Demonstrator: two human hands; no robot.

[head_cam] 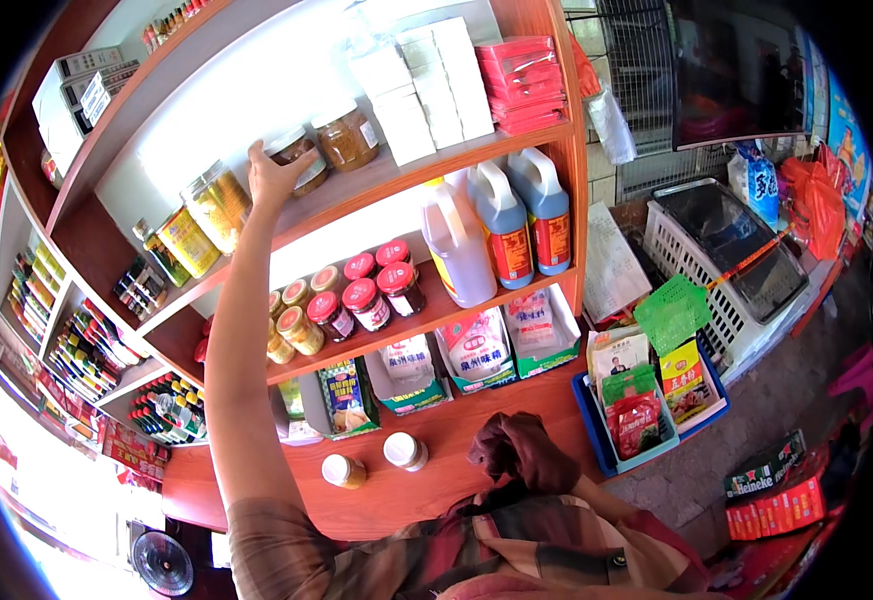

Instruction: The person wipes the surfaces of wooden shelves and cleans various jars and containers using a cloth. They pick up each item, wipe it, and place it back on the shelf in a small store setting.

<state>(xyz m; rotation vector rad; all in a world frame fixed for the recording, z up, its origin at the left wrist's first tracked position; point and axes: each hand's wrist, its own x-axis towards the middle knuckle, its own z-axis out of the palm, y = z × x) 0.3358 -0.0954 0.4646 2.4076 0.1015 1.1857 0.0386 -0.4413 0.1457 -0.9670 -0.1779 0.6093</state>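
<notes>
My left hand (271, 180) reaches up to the upper shelf, thumb and fingers spread around a lidded glass jar (312, 171) with brown contents. A similar brown-filled jar (350, 139) stands just to its right; a larger jar (215, 196) with yellowish contents is to its left. Low in front of my body, a bunched dark maroon cloth (507, 446) covers my right hand, which appears to hold it; the fingers are hidden. Two small white-lidded jars, a left one (344, 471) and a right one (405, 451), stand on the wooden counter (399, 501) near the cloth.
White boxes (429, 90) and red packets (520, 82) stack on the upper shelf. Red-lidded jars (366, 300) and large plastic jugs (459, 247) line the shelf below. Right of the counter are baskets of seasoning packets (635, 416), a green fly swatter (673, 311) and a white crate (695, 277).
</notes>
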